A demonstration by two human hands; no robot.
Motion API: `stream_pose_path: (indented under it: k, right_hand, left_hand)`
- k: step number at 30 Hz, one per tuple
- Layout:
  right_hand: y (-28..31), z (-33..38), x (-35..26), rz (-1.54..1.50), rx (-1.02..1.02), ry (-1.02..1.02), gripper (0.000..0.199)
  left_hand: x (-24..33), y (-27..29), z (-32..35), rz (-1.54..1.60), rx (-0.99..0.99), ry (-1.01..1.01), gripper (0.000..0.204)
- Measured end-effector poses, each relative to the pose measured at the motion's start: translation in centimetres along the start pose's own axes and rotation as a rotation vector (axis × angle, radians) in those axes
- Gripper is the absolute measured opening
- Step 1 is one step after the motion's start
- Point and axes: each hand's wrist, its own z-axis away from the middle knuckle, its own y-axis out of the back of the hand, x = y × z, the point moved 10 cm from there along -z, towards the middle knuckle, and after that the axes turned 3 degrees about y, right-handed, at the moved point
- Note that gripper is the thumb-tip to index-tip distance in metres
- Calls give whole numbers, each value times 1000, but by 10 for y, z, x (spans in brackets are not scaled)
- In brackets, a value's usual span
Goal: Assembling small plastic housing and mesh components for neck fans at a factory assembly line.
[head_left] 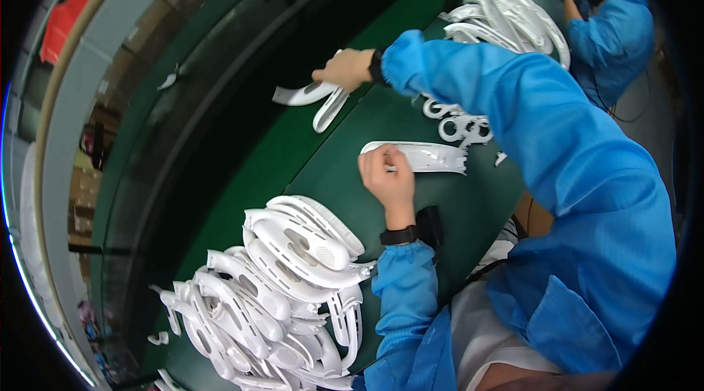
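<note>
My right hand point(346, 70) reaches far out over the green belt, its fingers closed on a curved white plastic piece point(332, 107). Another curved white strip point(295, 96) shows by its fingertips; I cannot tell whether the two are joined. Closer in, my left hand point(389, 180) has its fingers curled at the end of a long white plastic shell point(434, 157), which lies hollow side up on the green table. Both wrists wear black bands below blue sleeves. What lies under the left fingers is partly hidden.
A large heap of white slotted shells point(271, 296) covers the table at the near left. Small white ring-shaped pieces point(463, 127) lie beyond my right forearm, with another white pile point(506, 21) behind. A co-worker in blue point(612, 39) works at the far right. A black object point(429, 226) sits beside my left wrist.
</note>
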Motion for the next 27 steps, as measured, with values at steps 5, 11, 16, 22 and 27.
stream_pose_path:
  k: [5, 11, 16, 22, 27]
  right_hand:
    - [10, 26, -4, 50, 15, -39, 36]
    - [49, 99, -6, -680, -116, -158, 61]
    - [30, 129, -39, -453, -188, -186, 48]
    - [23, 148, -35, -552, -185, -248, 55]
    - [47, 174, -1, -825, 10, -263, 33]
  left_hand:
    - [-16, 12, -1, -36, 31, 47, 8]
    - [-56, 20, -7, 242, 179, 254, 8]
    - [-38, 30, -7, -359, 4, 125, 30]
    - [-45, 46, 24, 58, 135, 419, 23]
    - [-22, 72, 44, 67, 237, 424, 28]
